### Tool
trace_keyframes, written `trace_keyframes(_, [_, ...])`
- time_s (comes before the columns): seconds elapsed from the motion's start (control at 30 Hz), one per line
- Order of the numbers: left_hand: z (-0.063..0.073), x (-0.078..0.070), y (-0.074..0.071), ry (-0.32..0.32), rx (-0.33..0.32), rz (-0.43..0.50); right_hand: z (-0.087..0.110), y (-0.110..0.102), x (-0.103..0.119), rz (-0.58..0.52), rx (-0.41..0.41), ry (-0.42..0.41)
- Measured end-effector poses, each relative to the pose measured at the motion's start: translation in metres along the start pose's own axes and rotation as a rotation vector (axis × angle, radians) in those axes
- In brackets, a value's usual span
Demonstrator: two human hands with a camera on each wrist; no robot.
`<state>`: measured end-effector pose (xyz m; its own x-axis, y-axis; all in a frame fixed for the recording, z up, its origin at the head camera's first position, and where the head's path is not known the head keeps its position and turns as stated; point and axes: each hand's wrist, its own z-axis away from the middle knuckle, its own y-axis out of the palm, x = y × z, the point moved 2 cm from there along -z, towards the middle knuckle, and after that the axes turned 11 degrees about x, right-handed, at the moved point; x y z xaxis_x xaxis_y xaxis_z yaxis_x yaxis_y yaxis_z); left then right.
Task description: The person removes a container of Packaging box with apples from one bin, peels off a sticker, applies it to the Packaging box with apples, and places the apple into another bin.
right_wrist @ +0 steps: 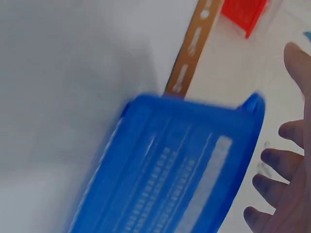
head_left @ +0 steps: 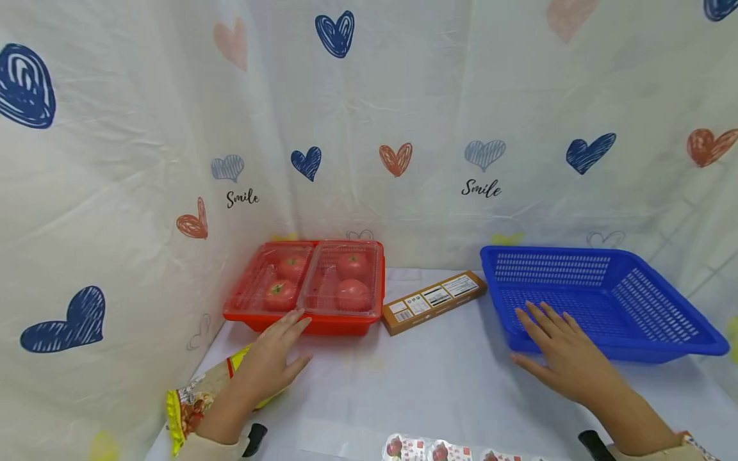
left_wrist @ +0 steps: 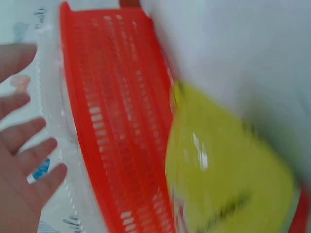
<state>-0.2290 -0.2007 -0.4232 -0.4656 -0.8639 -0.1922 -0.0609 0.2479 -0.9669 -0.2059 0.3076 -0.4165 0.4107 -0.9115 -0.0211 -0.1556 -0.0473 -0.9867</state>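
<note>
My left hand [head_left: 270, 358], fingers spread and straight, hovers by the front rim of a red basket [head_left: 340, 325]. Two clear lidded boxes sit in that basket, with tomatoes [head_left: 353, 294] inside them. A yellow snack packet [head_left: 193, 400] lies below the left hand and forearm, partly hidden by them; its yellow end [left_wrist: 228, 165] shows in the left wrist view beside the basket. My right hand [head_left: 571, 362], also with fingers extended, is over the near left edge of a blue basket [head_left: 663, 349]. Neither hand holds anything.
A long brown box [head_left: 435, 301] with printed labels lies between the two baskets. At the table's front edge is a strip of stickers [head_left: 450, 451] with fruit pictures. A heart-patterned cloth [head_left: 426, 96] hangs behind and at the sides.
</note>
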Motion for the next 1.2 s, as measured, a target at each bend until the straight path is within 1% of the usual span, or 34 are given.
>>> trace_keyframes(0.03, [0.0, -0.001, 0.0, -0.037, -0.006, 0.064, -0.008, -0.001, 0.006, -0.014, 0.001, -0.009])
trace_keyframes(0.1, [0.0, -0.003, 0.001, -0.117, -0.015, 0.232, -0.026, 0.0, 0.02, -0.043, 0.003, -0.023])
trace_keyframes(0.2, [0.001, -0.005, 0.003, -0.23, -0.022, 0.544, -0.055, 0.001, 0.04, -0.131, 0.037, -0.015])
trace_keyframes(0.27, [-0.001, -0.005, 0.004, -0.287, -0.019, 0.772, -0.077, 0.004, 0.05, -0.202, 0.061, -0.016])
trace_keyframes(0.33, [-0.003, -0.005, 0.004, -0.315, -0.008, 0.994, -0.099, 0.005, 0.059, -0.264, 0.087, -0.022])
trace_keyframes(0.4, [-0.005, -0.006, 0.004, -0.333, -0.002, 1.191, -0.121, 0.005, 0.066, -0.321, 0.12, -0.035])
trace_keyframes(0.53, [-0.008, -0.01, 0.002, -0.342, -0.004, 1.503, -0.162, 0.005, 0.075, -0.424, 0.226, 0.005])
trace_keyframes(0.6, [-0.01, -0.011, 0.002, -0.346, -0.006, 1.643, -0.181, 0.005, 0.078, -0.471, 0.279, 0.044])
trace_keyframes(0.63, [-0.01, -0.012, 0.003, -0.351, -0.007, 1.707, -0.19, 0.004, 0.08, -0.49, 0.3, 0.057])
trace_keyframes(0.73, [-0.013, -0.013, 0.007, -0.362, -0.008, 1.882, -0.217, 0.003, 0.087, -0.516, 0.332, 0.054])
trace_keyframes(0.83, [-0.014, -0.012, 0.009, -0.359, 0.001, 2.053, -0.242, 0.0, 0.095, -0.535, 0.321, 0.019])
trace_keyframes(0.93, [-0.017, -0.013, 0.009, -0.33, 0.03, 2.19, -0.265, -0.002, 0.101, -0.555, 0.295, -0.012])
trace_keyframes(0.97, [-0.018, -0.014, 0.009, -0.326, 0.037, 2.223, -0.271, -0.003, 0.103, -0.566, 0.292, -0.016])
trace_keyframes(1.03, [-0.019, -0.015, 0.008, -0.311, 0.046, 2.258, -0.284, -0.005, 0.108, -0.582, 0.294, -0.02])
trace_keyframes(1.13, [-0.02, -0.016, 0.006, -0.317, 0.04, 2.291, -0.3, -0.006, 0.114, -0.605, 0.31, -0.024])
trace_keyframes(1.2, [-0.02, -0.016, 0.005, -0.318, 0.039, 2.306, -0.31, -0.006, 0.119, -0.593, 0.313, -0.037])
